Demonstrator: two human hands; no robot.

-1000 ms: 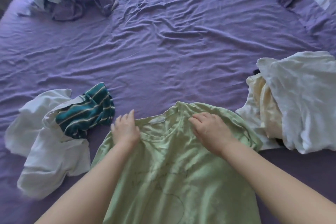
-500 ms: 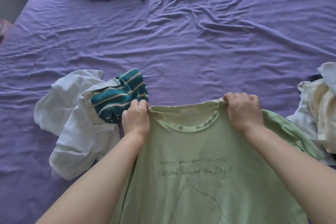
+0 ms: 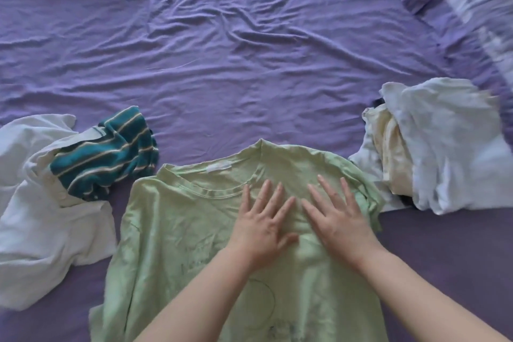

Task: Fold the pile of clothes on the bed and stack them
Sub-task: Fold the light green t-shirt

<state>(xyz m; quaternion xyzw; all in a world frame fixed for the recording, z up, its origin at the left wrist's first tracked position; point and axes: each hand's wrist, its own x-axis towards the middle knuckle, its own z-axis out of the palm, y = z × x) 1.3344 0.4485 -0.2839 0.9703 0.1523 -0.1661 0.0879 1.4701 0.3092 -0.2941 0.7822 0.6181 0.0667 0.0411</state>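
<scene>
No grip is closed: the left hand [image 3: 263,228] and right hand [image 3: 337,219] are pressed flat, fingers spread, on the green T-shirt [image 3: 177,230] just below its collar, probably to smooth it on the bed [image 3: 249,64] for folding. Its hem is cut off below the hands, and the print is blurred.

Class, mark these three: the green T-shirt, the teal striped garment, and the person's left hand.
green T-shirt [image 3: 172,230], head view, bare chest fabric left of the hands.
teal striped garment [image 3: 108,158], head view, middle of the stripes.
left hand [image 3: 262,226], head view, back of the hand.
</scene>
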